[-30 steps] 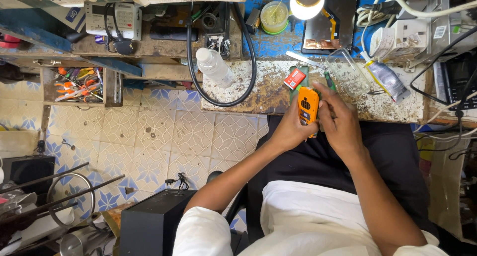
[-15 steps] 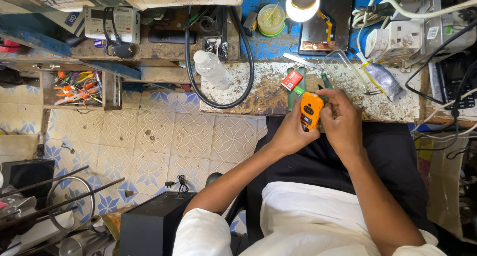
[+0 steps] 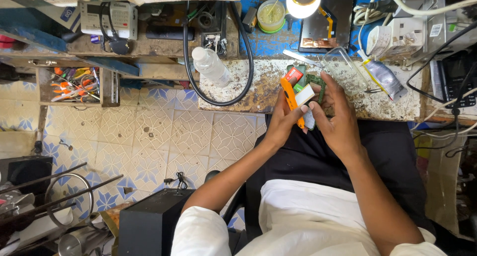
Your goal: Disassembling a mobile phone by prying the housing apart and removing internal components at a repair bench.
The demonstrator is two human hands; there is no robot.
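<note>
My left hand [image 3: 280, 122] grips a small orange device [image 3: 291, 99], now turned edge-on, at the front edge of the stained workbench [image 3: 258, 89]. My right hand [image 3: 338, 119] is beside it, fingers touching a white piece [image 3: 304, 94] against the device. A green circuit board [image 3: 316, 84] and a small red item [image 3: 294, 74] lie on the bench just behind the hands.
A clear plastic bottle [image 3: 211, 67] lies inside a looped black cable [image 3: 246, 62]. A lit lamp [image 3: 303, 0], a round tub [image 3: 272, 15], a clear case [image 3: 343, 69] and a power strip [image 3: 397, 35] crowd the bench. A tool tray [image 3: 74, 84] sits left; a black box [image 3: 149, 221] stands on the tiled floor.
The orange device has been rotated from face-up to edge-on between my hands, and a white piece now shows against it. My hands stay at the bench's front edge.
</note>
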